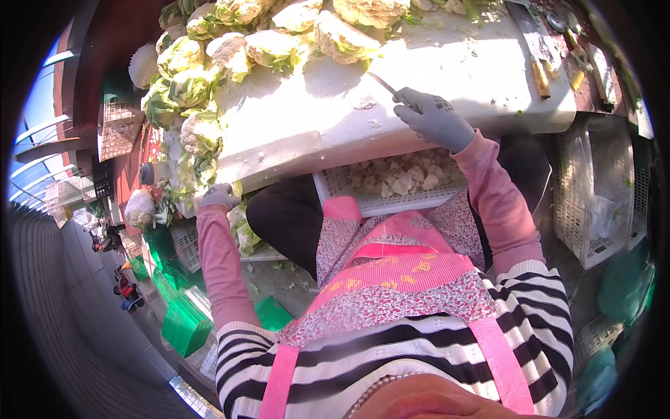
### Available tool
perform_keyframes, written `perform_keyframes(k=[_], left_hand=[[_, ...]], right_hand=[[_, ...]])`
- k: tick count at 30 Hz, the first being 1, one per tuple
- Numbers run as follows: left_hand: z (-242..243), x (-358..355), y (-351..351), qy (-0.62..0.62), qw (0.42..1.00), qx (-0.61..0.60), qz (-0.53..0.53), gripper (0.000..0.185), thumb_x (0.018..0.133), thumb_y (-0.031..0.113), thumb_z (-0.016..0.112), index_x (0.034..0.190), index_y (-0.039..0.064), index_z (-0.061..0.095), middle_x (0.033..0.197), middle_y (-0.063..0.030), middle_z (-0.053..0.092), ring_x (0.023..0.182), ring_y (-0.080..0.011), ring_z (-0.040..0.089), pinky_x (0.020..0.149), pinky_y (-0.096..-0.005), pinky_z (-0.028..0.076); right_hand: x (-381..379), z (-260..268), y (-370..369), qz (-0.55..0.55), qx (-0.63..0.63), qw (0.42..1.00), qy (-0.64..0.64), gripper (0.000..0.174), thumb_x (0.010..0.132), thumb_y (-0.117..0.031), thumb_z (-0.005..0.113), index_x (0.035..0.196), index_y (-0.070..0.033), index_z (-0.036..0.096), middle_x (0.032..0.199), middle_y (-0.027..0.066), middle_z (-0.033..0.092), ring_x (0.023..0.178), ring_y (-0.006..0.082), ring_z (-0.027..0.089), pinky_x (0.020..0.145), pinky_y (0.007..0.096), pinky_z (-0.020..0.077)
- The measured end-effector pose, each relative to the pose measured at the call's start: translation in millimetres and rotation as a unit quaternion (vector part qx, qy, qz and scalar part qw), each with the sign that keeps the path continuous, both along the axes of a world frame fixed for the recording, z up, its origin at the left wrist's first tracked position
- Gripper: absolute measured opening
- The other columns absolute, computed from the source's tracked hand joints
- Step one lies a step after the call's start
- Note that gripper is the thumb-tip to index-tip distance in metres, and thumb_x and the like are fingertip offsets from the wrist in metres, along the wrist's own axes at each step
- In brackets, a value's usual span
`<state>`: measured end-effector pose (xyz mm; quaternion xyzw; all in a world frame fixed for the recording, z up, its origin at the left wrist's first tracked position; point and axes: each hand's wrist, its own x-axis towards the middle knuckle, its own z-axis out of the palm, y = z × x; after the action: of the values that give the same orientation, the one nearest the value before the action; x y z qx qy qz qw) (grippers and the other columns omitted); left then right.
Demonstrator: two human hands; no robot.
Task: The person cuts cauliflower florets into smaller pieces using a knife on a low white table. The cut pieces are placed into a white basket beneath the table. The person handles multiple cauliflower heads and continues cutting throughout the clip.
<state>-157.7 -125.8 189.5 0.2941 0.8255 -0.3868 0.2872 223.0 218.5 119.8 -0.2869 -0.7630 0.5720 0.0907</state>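
Observation:
My right hand point(432, 116), in a grey knit glove, grips a small knife point(390, 88) above the white work surface point(450, 68); its blade points up and left towards the cauliflowers. My left hand point(219, 197), gloved too, is low at the surface's left end, beside cauliflower leaves point(201, 167); whether it holds anything I cannot tell. Whole cauliflowers point(343, 39) with green leaves lie along the back and left side of the surface. Below its front edge, a white plastic crate point(327, 183) holds cut cauliflower pieces point(411, 175) in front of my lap.
A cleaver point(539, 73) with a wooden handle lies at the right end. A plastic-lined white crate point(586, 209) stands at right. Green crates point(186, 324) stand on the floor at left, and a cauliflower in netting point(140, 208) is beyond my left hand.

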Motion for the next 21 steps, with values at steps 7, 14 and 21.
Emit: perform_keyframes(k=[7, 14, 21], left_hand=[[-65, 48, 207, -0.181, 0.689, 0.701, 0.048, 0.080, 0.089, 0.051, 0.069, 0.137, -0.009, 0.046, 0.129, -0.0305, 0.054, 0.110, -0.0335, 0.056, 0.092, -0.0402, 0.046], [-105, 76, 376, -0.185, 0.674, 0.677, 0.232, 0.069, 0.083, 0.016, 0.064, 0.146, 0.000, 0.039, 0.103, -0.0123, 0.062, 0.097, -0.0232, 0.058, 0.082, -0.0301, 0.048], [-119, 121, 214, -0.278, 0.439, 0.809, 0.274, 0.087, 0.077, -0.007, 0.068, 0.153, -0.001, 0.026, 0.144, -0.0158, 0.036, 0.126, -0.0209, 0.047, 0.098, -0.0335, 0.050]], right_hand=[[-41, -24, 23, -0.155, 0.155, 0.973, 0.076, 0.027, 0.096, -0.028, 0.055, 0.106, -0.003, 0.060, 0.076, 0.0142, 0.063, 0.070, 0.0335, 0.063, 0.070, 0.0412, 0.0506], [-85, -22, 54, -0.196, -0.150, 0.968, 0.053, 0.033, 0.096, -0.035, 0.056, 0.111, -0.007, 0.061, 0.088, 0.0018, 0.058, 0.071, 0.0103, 0.057, 0.060, 0.0282, 0.0517], [-121, -50, 5, -0.085, -0.118, 0.983, 0.113, 0.035, 0.098, -0.027, 0.058, 0.129, -0.012, 0.060, 0.099, 0.0009, 0.056, 0.078, 0.0071, 0.054, 0.063, 0.0227, 0.0484]])
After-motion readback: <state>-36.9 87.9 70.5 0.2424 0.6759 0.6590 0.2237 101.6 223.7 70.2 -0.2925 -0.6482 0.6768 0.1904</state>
